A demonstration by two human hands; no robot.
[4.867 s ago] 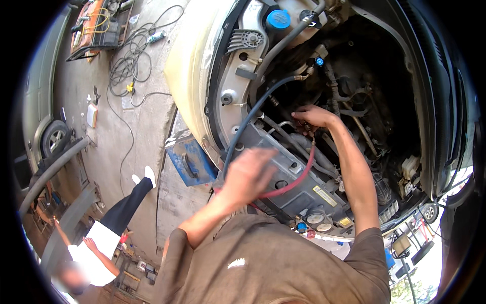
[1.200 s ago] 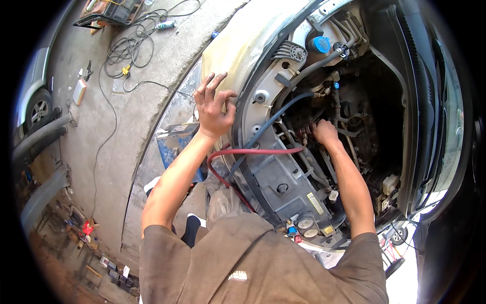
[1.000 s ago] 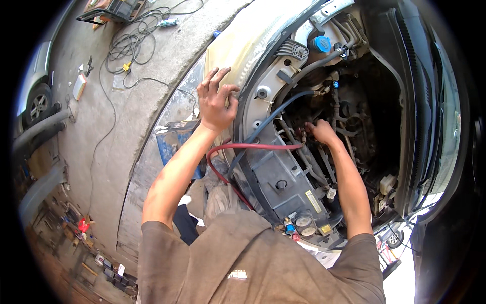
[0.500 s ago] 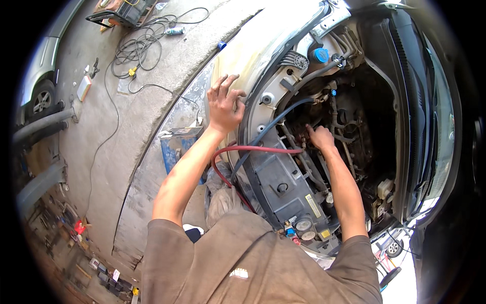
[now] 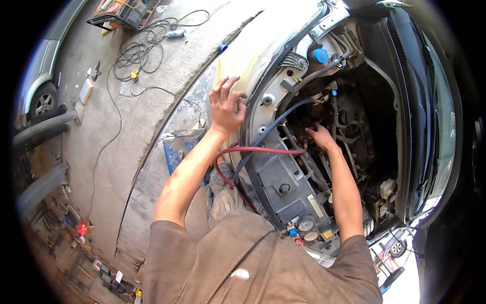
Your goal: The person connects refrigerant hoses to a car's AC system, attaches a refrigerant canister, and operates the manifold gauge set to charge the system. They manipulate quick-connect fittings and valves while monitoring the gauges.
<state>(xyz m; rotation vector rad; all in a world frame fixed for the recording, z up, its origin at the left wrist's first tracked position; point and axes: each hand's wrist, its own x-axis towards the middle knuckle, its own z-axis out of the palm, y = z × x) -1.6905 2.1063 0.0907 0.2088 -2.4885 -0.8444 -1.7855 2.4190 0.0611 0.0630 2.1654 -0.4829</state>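
Since the earliest view, the left hand has moved from low over the front of the car to a raised spot by the headlight, and the red hose now crosses higher up; the right hand has stayed down in the engine bay. The red hose ends at a small fitting just beside the right fingertips. Whether that hand's grip is closed on anything I cannot tell, as the fingertips sink into shadow. The reach over the front edge is probably the simplest way to a low, cramped spot. The left grip is open and holds nothing, fingers loosely bent; the hand may be lifted for balance, and contact with the headlight is unclear.

The blue hose passes beneath the red one; both look like smooth, bendy rubber. Under them lies a flat, dusty cover of dark plastic, with round gauges at its near end, perhaps set there to be easily read. The headlight is cloudy and yellowish. Beyond, a scuffed blue box and a tangled black cord lie on rough concrete floor.
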